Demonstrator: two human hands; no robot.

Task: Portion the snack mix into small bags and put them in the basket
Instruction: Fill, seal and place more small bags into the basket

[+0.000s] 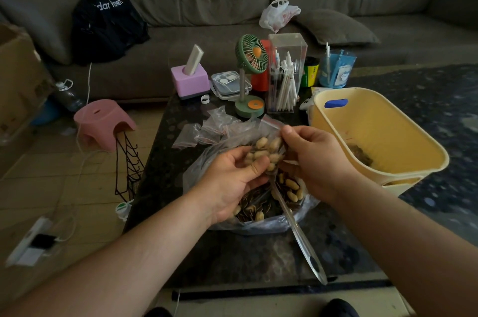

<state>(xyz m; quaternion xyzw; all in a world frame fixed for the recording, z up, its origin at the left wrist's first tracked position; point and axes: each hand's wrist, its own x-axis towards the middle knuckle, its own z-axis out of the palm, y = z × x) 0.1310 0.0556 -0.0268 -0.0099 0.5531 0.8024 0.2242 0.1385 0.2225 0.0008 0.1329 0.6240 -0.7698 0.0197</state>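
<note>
On the dark worktop (232, 259), both my hands, left (232, 182) and right (314, 159), pinch 1 filled small bag (266, 151) unsealed above the snack mix (258, 209), with the basket (382, 135) holding little and spare bags (204, 128) waiting.

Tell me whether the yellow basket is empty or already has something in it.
Not empty. The yellow basket already holds something dark, apparently a filled bag, at its bottom; the rest looks bare.
</note>
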